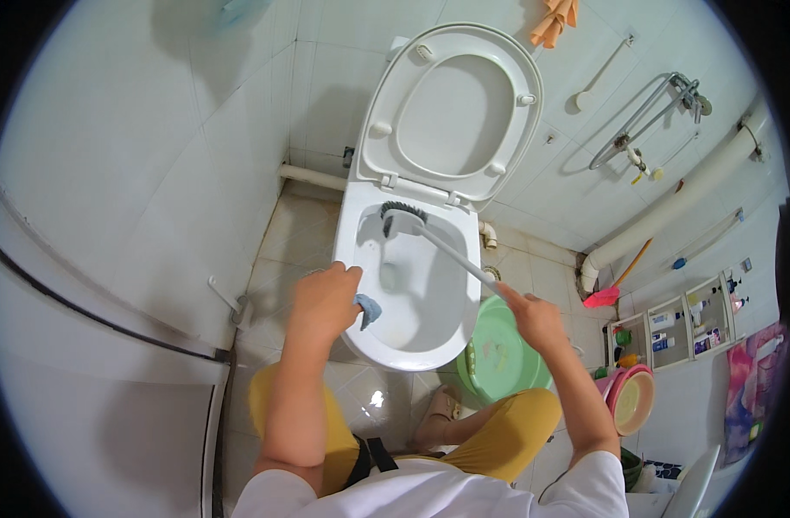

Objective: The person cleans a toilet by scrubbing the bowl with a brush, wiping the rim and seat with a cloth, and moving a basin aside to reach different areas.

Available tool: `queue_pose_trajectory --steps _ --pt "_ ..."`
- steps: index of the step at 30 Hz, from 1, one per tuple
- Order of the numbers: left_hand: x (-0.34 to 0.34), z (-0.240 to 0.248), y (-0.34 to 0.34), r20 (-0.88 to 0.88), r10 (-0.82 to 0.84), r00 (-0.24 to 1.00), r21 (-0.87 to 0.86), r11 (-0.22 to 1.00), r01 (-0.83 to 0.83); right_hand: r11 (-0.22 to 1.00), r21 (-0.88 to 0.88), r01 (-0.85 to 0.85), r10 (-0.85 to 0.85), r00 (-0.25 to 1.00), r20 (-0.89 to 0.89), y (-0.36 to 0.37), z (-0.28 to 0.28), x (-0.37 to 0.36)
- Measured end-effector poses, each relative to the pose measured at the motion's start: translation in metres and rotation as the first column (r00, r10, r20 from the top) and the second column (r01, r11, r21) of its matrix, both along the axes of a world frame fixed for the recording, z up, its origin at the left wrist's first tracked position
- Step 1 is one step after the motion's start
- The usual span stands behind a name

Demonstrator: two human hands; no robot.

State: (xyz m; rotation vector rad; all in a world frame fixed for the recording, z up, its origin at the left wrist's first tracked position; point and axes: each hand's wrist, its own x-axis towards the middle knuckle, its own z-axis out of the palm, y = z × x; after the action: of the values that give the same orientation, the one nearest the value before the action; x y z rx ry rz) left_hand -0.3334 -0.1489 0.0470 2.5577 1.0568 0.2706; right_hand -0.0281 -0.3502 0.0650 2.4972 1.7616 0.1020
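I see scrubbing under way; right hand (533, 318) clenched on the toilet brush (402, 217), head at the bowl's (412, 337) far rim; left hand (326, 298) pinning a blue cloth (369, 309) on the near-left rim; next, I judge, sweep round.

The crumpled blue cleaning cloth (368, 308) at the frame's centre is lying mostly hidden under the left hand (324, 300), only one corner showing. The right hand (533, 318) is covering the end of the long white toilet brush handle (451, 252). The round green plastic basin (501, 352) is sitting partly behind that forearm. At right, the small bottles on the white wall shelf (682, 326) are appearing too tiny to identify, and the dark rim is cutting off the pink patterned towel (755, 388).
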Motion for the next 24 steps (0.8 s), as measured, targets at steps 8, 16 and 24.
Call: queue_pose_trajectory --steps 8,16,24 --pt "-0.015 -0.001 -0.001 0.005 0.026 1.000 -0.078 0.997 -0.026 0.978 0.022 -0.207 0.203 0.972 0.117 0.014 -0.007 -0.016" --pt "-0.006 0.005 0.003 -0.018 0.030 0.999 -0.058 0.998 -0.031 0.991 0.132 -0.021 0.021 1.000 0.006 0.029 -0.023 -0.006" --pt "0.008 0.001 -0.001 0.026 -0.023 0.999 -0.028 0.999 0.023 0.998 0.040 0.051 -0.047 0.994 -0.096 0.068 -0.042 -0.032"
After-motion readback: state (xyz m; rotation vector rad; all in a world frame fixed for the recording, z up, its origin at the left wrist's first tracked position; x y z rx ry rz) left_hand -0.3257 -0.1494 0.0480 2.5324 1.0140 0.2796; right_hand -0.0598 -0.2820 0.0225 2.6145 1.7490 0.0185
